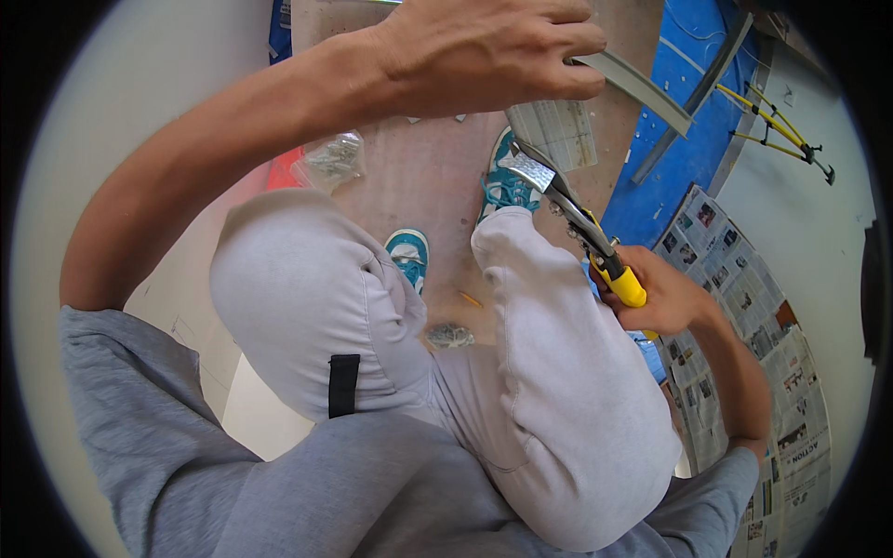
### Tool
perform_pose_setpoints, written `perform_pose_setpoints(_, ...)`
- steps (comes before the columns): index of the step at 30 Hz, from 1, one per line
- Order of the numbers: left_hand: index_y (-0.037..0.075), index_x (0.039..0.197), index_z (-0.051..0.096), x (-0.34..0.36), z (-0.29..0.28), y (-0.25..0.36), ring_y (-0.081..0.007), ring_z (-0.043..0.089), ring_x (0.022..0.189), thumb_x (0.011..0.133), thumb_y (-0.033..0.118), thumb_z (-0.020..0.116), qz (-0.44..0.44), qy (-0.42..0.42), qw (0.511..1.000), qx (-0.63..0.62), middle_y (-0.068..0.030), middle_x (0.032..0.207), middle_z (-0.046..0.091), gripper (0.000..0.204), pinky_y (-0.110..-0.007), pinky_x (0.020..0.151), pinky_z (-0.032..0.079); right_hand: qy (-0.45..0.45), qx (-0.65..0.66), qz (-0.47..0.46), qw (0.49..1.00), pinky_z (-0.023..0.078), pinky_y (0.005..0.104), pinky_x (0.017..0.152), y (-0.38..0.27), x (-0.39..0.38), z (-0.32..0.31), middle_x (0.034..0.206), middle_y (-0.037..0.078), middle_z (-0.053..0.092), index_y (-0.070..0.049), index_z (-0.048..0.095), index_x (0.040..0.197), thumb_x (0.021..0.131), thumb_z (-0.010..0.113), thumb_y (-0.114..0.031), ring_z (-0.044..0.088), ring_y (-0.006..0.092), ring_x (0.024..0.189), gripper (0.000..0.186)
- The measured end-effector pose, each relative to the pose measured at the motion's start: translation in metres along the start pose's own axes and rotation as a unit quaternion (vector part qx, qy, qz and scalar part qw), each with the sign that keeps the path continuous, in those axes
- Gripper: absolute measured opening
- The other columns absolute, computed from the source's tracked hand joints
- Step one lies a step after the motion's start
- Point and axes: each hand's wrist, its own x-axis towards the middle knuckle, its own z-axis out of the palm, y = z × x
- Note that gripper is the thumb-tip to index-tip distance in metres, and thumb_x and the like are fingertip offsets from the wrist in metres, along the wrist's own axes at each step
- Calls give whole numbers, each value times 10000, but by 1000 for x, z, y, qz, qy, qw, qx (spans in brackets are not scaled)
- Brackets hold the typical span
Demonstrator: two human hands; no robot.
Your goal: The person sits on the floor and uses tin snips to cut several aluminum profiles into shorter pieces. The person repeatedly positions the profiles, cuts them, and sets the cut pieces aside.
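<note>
At the top of the head view my left hand (488, 56) is closed, its curled fingers gripping a thin grey channel strip (642, 91). The strip slants down to the right beyond my fingers, and the hand hides its other end. Beside my right knee, my right hand (668, 290) is wrapped around the yellow handles of a pair of hand shears (579, 219). Their wide silver jaw points up and left, over my teal shoe and apart from the strip. How far the jaws are parted is hard to make out.
A clear plastic bag of small parts (332, 160) lies left on the brown floor covering (446, 177). Another small bag (450, 335) and an orange pencil-like stick (471, 298) lie between my legs. Right are blue sheeting (642, 200), a long grey bar (693, 116), newspapers (744, 298) and a yellow-black tripod-like stand (777, 128).
</note>
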Motion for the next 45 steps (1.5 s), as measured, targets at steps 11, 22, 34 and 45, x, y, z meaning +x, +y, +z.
perform_pose_setpoints(11, 117, 851, 566, -8, 6, 4, -199, 606, 873, 859, 171, 631, -18, 20, 999, -19, -48, 852, 559, 84, -372, 856, 503, -39, 62, 10, 997, 414, 283, 674, 5, 7, -1, 794, -13, 495, -66, 528, 968, 667, 660, -101, 456, 118, 733, 330)
perform_pose_setpoints(22, 148, 824, 548, -9, 16, -3, -171, 593, 846, 849, 182, 661, -32, 116, 992, 33, -23, 836, 529, 120, -360, 870, 500, -12, 32, 26, 999, 433, 311, 777, -13, 5, -6, 887, -8, 538, -80, 557, 1078, 646, 685, -168, 502, 134, 811, 459)
perform_pose_setpoints(34, 140, 918, 545, -3, 30, -8, -181, 585, 859, 864, 180, 647, 13, 151, 988, -4, -30, 848, 516, 122, -360, 815, 484, -21, 22, 31, 999, 433, 292, 683, -5, 12, 1, 800, -1, 550, -58, 552, 975, 691, 677, -88, 503, 105, 749, 311)
perform_pose_setpoints(45, 148, 1002, 614, -33, 43, -56, -235, 608, 927, 880, 168, 609, -108, 20, 993, 44, -65, 921, 563, 124, -403, 863, 455, 110, -47, 24, 993, 448, 311, 721, -4, 44, -15, 865, 44, 524, -41, 523, 1134, 665, 663, -112, 494, 158, 782, 494)
